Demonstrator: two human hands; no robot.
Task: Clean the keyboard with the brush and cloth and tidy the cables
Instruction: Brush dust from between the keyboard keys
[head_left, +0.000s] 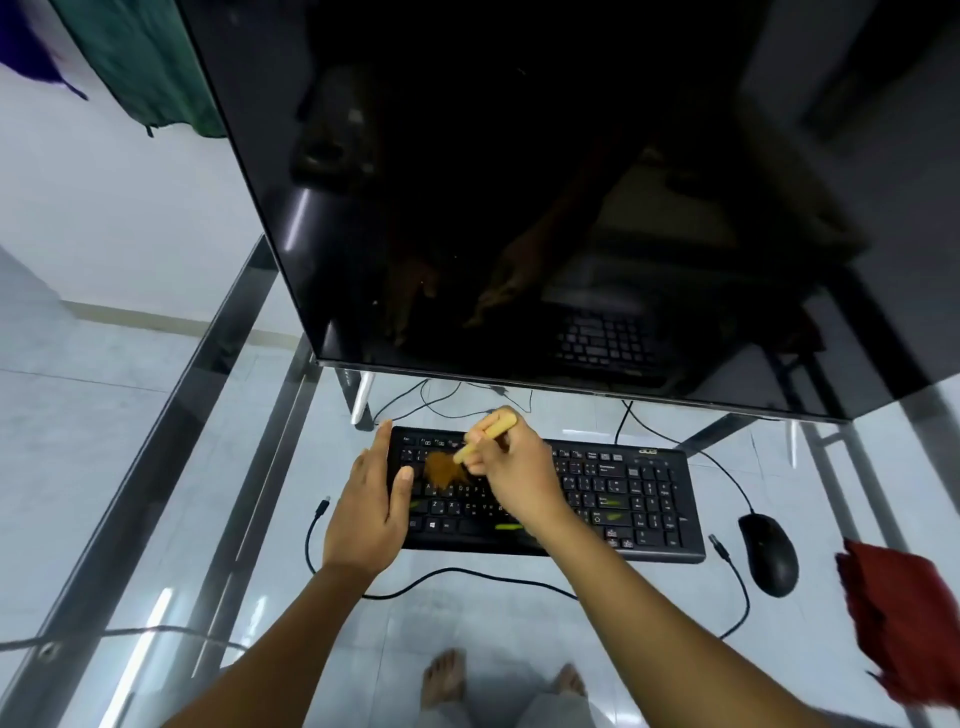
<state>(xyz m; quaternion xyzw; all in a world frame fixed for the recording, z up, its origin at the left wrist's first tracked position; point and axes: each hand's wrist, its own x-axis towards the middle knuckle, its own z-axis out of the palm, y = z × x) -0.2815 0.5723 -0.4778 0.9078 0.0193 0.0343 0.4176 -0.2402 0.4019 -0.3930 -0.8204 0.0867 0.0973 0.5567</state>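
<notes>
A black keyboard (623, 493) lies on the glass table (467, 623) under the monitor. My right hand (511, 475) grips a wooden-handled brush (485, 434); its brown bristles (444, 467) are on the keys at the keyboard's left part. My left hand (371, 512) rests with straight fingers against the keyboard's left end, thumb on the keys. A red cloth (898, 618) lies at the table's right edge. A loose black cable (467, 574) curves in front of the keyboard, one plug at the left, the other at the right.
A large dark monitor (545, 208) on white feet overhangs the back of the table. A black mouse (769, 553) sits right of the keyboard, its cord running back. More thin cables (441, 400) lie behind the keyboard. My bare feet show through the glass.
</notes>
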